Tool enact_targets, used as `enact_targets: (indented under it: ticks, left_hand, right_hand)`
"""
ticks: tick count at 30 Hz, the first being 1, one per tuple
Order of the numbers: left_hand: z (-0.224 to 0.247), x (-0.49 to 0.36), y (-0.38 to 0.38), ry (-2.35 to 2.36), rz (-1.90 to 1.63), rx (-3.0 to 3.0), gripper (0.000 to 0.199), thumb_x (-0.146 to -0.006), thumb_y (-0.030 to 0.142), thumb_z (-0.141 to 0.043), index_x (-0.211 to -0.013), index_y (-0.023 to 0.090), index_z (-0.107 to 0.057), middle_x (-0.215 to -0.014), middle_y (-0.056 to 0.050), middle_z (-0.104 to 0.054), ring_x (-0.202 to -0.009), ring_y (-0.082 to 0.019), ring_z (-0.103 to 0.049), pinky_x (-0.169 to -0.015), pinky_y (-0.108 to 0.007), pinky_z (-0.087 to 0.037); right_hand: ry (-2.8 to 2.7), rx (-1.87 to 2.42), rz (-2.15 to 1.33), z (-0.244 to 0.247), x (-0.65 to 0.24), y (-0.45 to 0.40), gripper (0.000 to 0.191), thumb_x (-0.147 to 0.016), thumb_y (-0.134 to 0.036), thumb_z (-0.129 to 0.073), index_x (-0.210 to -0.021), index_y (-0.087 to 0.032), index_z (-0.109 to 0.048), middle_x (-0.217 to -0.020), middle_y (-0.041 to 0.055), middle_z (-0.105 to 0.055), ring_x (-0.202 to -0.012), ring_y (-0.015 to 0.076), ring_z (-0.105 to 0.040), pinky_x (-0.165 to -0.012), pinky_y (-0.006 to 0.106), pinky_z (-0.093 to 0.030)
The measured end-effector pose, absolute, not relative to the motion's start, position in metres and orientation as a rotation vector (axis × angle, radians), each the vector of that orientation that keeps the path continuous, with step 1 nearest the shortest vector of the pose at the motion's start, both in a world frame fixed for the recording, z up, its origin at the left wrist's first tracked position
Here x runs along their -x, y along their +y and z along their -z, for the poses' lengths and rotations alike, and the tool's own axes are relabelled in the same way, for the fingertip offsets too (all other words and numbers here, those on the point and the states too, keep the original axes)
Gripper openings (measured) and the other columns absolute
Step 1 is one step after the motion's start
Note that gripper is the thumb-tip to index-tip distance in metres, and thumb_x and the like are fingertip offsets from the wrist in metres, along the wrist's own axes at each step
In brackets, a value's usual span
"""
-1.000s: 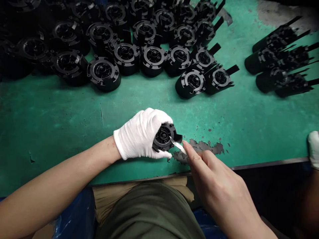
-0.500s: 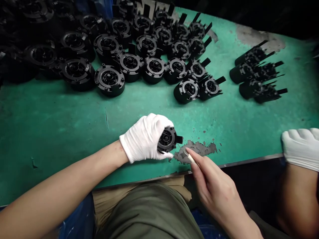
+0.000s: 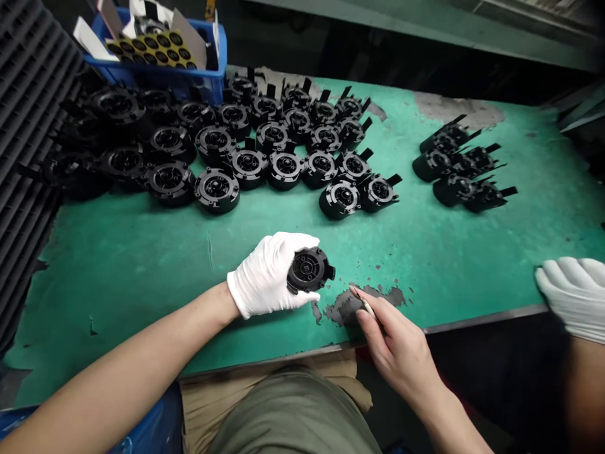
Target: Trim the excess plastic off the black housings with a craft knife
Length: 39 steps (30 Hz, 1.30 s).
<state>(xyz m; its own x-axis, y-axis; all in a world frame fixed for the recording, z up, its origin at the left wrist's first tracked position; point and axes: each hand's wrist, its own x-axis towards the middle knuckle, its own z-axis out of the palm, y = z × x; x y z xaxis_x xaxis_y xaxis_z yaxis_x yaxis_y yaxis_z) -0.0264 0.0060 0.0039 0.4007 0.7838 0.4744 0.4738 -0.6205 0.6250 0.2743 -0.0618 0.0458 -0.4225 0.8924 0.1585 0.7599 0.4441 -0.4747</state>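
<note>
In a white glove, my left hand (image 3: 265, 272) is wrapped round a round black plastic housing (image 3: 308, 270), its ribbed circular face turned up and a tab sticking out to the right. My bare right hand (image 3: 397, 334) pinches a small thin tool with a pale handle (image 3: 367, 307), perhaps a trimming knife. Its tip is hard to make out and stays apart from the housing, over a worn grey patch (image 3: 347, 306) of the green tabletop (image 3: 155, 265).
Many similar black housings (image 3: 286, 165) stand in rows behind my hands, with a smaller group (image 3: 454, 189) at the right. A blue bin (image 3: 189, 79) holding a sticker sheet is at the back left. Another person's gloved hand (image 3: 574, 296) rests at the right table edge.
The view has tilted up, bringing the blue bin into sight. The housing in my left hand has turned slightly, and my right hand still holds the tool apart from it.
</note>
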Motion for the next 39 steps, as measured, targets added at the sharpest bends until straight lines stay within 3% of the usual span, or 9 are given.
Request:
enact_targets:
  ticks: [3,6,11,18,23,28,30,35,39]
  left_hand:
    - [-0.009,0.029,0.007,1.057,-1.148,-2.301,0.087,-0.093,0.032,-0.085,-0.166,0.022,-0.038,-0.157,-0.021,-0.067,-0.145,-0.038,-0.07,-0.119,-0.058,-0.061]
    - [-0.007,0.033,0.01,0.983,-1.182,-2.246,0.083,-0.089,0.018,-0.079,-0.16,0.024,-0.037,-0.158,-0.022,-0.064,-0.152,-0.037,-0.065,-0.123,-0.061,-0.059]
    - [0.0,0.045,0.017,0.978,-1.171,-1.955,0.063,-0.084,0.021,-0.084,-0.128,0.03,-0.039,-0.145,-0.015,-0.064,-0.143,-0.033,-0.07,-0.117,-0.061,-0.062]
    - [-0.008,0.045,0.02,1.298,-1.026,-1.75,0.063,-0.104,0.045,-0.076,-0.158,0.024,-0.051,-0.166,-0.019,-0.06,-0.155,-0.034,-0.063,-0.132,-0.059,-0.053]
    - [0.003,0.05,0.026,1.556,-1.297,-1.633,0.037,-0.116,0.037,-0.049,-0.148,0.021,-0.058,-0.152,-0.017,-0.07,-0.14,-0.027,-0.072,-0.118,-0.054,-0.063]
    - [-0.004,0.043,0.024,1.543,-1.024,-1.885,0.067,-0.095,0.052,-0.085,-0.151,0.023,-0.061,-0.16,-0.02,-0.066,-0.153,-0.042,-0.062,-0.131,-0.071,-0.049]
    - [-0.005,0.041,0.02,1.47,-0.951,-1.979,0.066,-0.09,0.047,-0.089,-0.146,0.024,-0.061,-0.164,-0.021,-0.064,-0.155,-0.044,-0.061,-0.13,-0.073,-0.048]
    - [0.003,0.044,0.013,0.969,-1.006,-2.115,0.063,-0.092,0.014,-0.07,-0.15,0.026,-0.051,-0.166,-0.024,-0.059,-0.154,-0.036,-0.064,-0.121,-0.062,-0.059]
    - [-0.006,0.039,0.018,0.859,-0.656,-2.309,0.051,-0.097,0.018,-0.067,-0.147,0.027,-0.067,-0.144,-0.016,-0.078,-0.132,-0.033,-0.078,-0.114,-0.052,-0.064]
  right_hand:
    - [-2.27,1.4,-0.501,-0.043,-0.272,-0.059,0.038,-0.117,-0.024,-0.055,-0.153,-0.02,-0.065,-0.118,0.0116,-0.083,-0.104,0.0217,-0.083,-0.087,0.032,-0.067]
    - [-2.238,1.4,-0.536,-0.042,-0.269,-0.055,0.04,-0.117,-0.027,-0.056,-0.156,-0.02,-0.063,-0.117,0.0114,-0.082,-0.1,0.0208,-0.081,-0.087,0.033,-0.067]
    - [-2.193,1.343,-0.547,-0.042,-0.266,-0.048,0.039,-0.117,-0.027,-0.056,-0.155,-0.019,-0.064,-0.119,0.011,-0.082,-0.101,0.02,-0.081,-0.087,0.032,-0.067]
    - [-2.138,1.34,-0.558,-0.032,-0.269,-0.047,0.04,-0.116,-0.026,-0.057,-0.155,-0.023,-0.065,-0.134,0.0107,-0.083,-0.115,0.0218,-0.084,-0.095,0.031,-0.068]
    - [-2.121,1.405,-0.517,-0.026,-0.278,-0.045,0.038,-0.116,-0.031,-0.056,-0.152,-0.025,-0.068,-0.138,0.0101,-0.083,-0.117,0.0242,-0.084,-0.097,0.033,-0.07]
    - [-2.109,1.391,-0.519,-0.024,-0.273,-0.04,0.038,-0.116,-0.031,-0.055,-0.151,-0.026,-0.068,-0.133,0.0072,-0.085,-0.109,0.0215,-0.086,-0.096,0.032,-0.07]
    - [-2.104,1.37,-0.513,-0.025,-0.269,-0.039,0.037,-0.115,-0.031,-0.057,-0.149,-0.025,-0.069,-0.132,0.0075,-0.085,-0.11,0.0216,-0.086,-0.097,0.032,-0.07]
    - [-2.024,1.417,-0.587,-0.028,-0.264,-0.039,0.036,-0.116,-0.035,-0.057,-0.146,-0.02,-0.071,-0.123,0.0095,-0.086,-0.101,0.0203,-0.085,-0.093,0.032,-0.069]
    - [-1.914,1.467,-0.813,-0.031,-0.257,-0.043,0.041,-0.115,-0.042,-0.058,-0.148,-0.021,-0.071,-0.114,0.0088,-0.085,-0.094,0.0195,-0.083,-0.089,0.033,-0.069]
